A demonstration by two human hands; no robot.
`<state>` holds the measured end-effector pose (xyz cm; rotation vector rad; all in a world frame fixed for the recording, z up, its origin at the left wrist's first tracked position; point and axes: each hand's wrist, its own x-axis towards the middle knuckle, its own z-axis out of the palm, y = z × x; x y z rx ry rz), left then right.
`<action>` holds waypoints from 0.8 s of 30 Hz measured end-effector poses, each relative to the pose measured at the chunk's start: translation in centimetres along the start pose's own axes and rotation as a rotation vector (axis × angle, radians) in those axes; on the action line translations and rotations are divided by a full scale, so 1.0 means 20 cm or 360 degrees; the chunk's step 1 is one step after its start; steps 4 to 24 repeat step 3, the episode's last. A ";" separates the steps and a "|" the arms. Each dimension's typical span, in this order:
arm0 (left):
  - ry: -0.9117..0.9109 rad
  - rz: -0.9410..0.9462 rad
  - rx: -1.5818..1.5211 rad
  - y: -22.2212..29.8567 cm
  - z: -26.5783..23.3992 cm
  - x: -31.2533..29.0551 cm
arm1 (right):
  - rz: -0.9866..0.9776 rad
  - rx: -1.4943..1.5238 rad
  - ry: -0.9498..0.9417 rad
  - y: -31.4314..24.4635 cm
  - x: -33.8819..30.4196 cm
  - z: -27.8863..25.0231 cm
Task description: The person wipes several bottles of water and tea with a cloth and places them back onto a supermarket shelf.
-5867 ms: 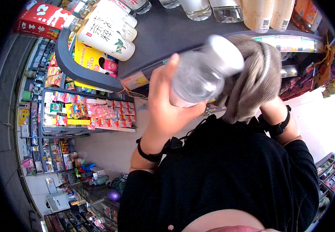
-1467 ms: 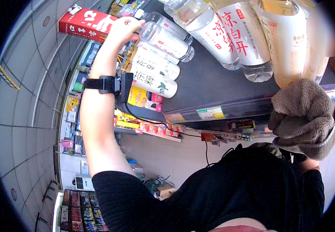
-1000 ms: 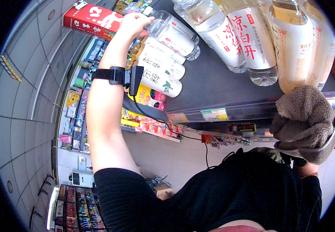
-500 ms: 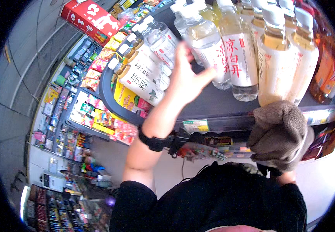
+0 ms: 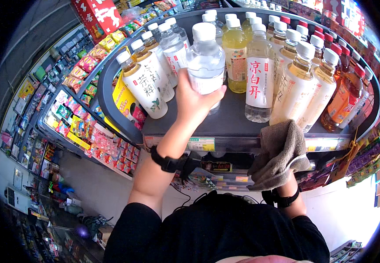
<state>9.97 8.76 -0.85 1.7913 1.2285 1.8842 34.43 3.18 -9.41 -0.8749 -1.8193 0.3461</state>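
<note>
My left hand (image 5: 194,98) is closed round a clear water bottle (image 5: 206,63) with a white cap, thumb on the right side and fingers partly hidden on the left. The bottle stands nearly upright over the dark shelf (image 5: 198,125); whether its base touches the shelf is hidden. A grey-brown cloth (image 5: 279,153) covers my right hand, which carries it at the shelf's front edge; the fingers are out of sight. To the left stand tea bottles with white labels (image 5: 145,87). Right of the held bottle is another labelled water bottle (image 5: 260,81), with a yellow drink bottle (image 5: 235,59) behind.
A raised dark rim (image 5: 107,98) curves round the shelf. Pale tea bottles (image 5: 295,90) and red-capped amber bottles (image 5: 344,98) crowd the right side. Snack packets (image 5: 84,65) hang at the left, near a red box (image 5: 95,17). Price tags (image 5: 201,143) line the front edge.
My left hand, open and reaching among the bottles before, has closed round the water bottle. The right hand with the cloth has shifted left. The view has tilted, showing more of the shelf's far side.
</note>
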 end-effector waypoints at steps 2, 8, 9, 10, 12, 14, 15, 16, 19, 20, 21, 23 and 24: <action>0.0195 0.0282 0.0246 0.10 -0.05 -0.07 | 0.0124 0.0183 0.0163 -0.04 0.03 0.03; 0.0242 0.0422 0.0399 0.13 -0.09 -0.11 | 0.0143 0.0181 0.0158 -0.05 0.01 0.04; 0.0242 0.0422 0.0399 0.13 -0.09 -0.11 | 0.0143 0.0181 0.0158 -0.05 0.01 0.04; 0.0242 0.0422 0.0399 0.13 -0.09 -0.11 | 0.0143 0.0181 0.0158 -0.05 0.01 0.04; 0.0242 0.0422 0.0399 0.13 -0.09 -0.11 | 0.0143 0.0181 0.0158 -0.05 0.01 0.04; 0.0242 0.0422 0.0399 0.13 -0.09 -0.11 | 0.0143 0.0181 0.0158 -0.05 0.01 0.04; 0.0242 0.0422 0.0399 0.13 -0.09 -0.11 | 0.0143 0.0181 0.0158 -0.05 0.01 0.04; 0.0242 0.0422 0.0399 0.13 -0.09 -0.11 | 0.0143 0.0181 0.0158 -0.05 0.01 0.04; 0.0242 0.0422 0.0399 0.13 -0.09 -0.11 | 0.0143 0.0181 0.0158 -0.05 0.01 0.04; 0.0242 0.0422 0.0399 0.13 -0.09 -0.11 | 0.0143 0.0181 0.0158 -0.05 0.01 0.04; 0.0242 0.0422 0.0399 0.13 -0.09 -0.11 | 0.0143 0.0181 0.0158 -0.05 0.01 0.04; 0.0242 0.0422 0.0399 0.13 -0.09 -0.11 | 0.0143 0.0181 0.0158 -0.05 0.01 0.04; 0.0242 0.0422 0.0399 0.13 -0.09 -0.11 | 0.0143 0.0181 0.0158 -0.05 0.01 0.04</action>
